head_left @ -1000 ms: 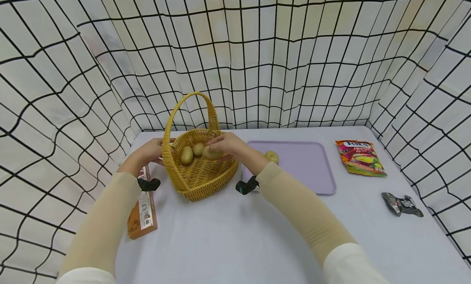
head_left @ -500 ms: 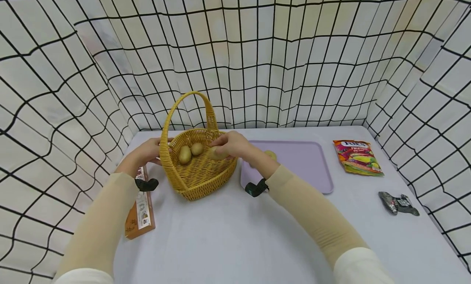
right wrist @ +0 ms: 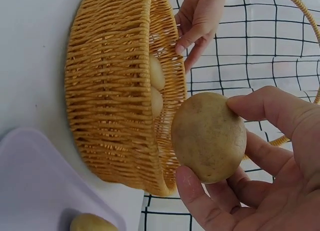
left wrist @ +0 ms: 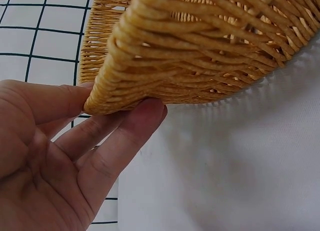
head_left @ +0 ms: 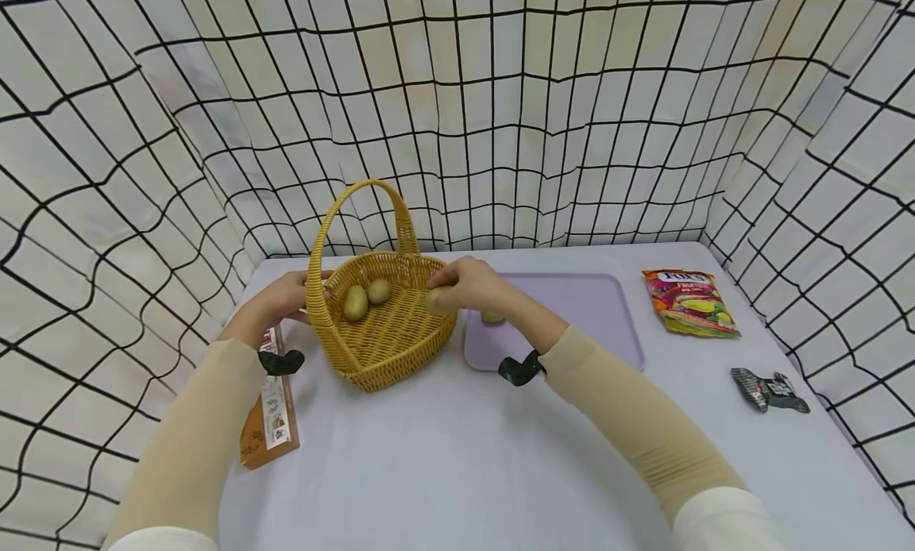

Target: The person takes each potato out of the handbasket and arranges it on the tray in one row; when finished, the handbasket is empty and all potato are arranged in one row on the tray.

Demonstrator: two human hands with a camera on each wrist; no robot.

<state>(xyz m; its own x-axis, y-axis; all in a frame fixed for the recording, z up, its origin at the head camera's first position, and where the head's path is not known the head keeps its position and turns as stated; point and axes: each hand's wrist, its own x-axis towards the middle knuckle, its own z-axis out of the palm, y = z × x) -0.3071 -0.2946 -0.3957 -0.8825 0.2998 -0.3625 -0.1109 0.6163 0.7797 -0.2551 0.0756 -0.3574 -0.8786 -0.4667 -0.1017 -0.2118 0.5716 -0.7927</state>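
Note:
A yellow wicker basket [head_left: 372,368] with a tall arched handle stands at the left of the table. My left hand [head_left: 280,298] grips its left side, thumb and fingers pinching the woven rim [left wrist: 112,98] in the left wrist view. Two potatoes [head_left: 356,303] lie together inside the basket. Between thumb and fingertips, my right hand [head_left: 475,285] holds another potato [right wrist: 209,137] at the basket's right rim. On the lilac tray [head_left: 572,321] to the right, a potato [head_left: 492,317] shows beside the right wrist. The right forearm covers part of that tray.
An orange-brown box [head_left: 270,432] lies under the left forearm. At the right are a red Fox's candy bag [head_left: 690,303] and a small dark wrapped packet [head_left: 770,391]. White cloth walls with a black grid [head_left: 486,122] surround the table's back and sides.
My right hand has moved right with its potato, from over the basket's inside to its right rim. The left hand keeps its grip, and the two potatoes inside lie as before.

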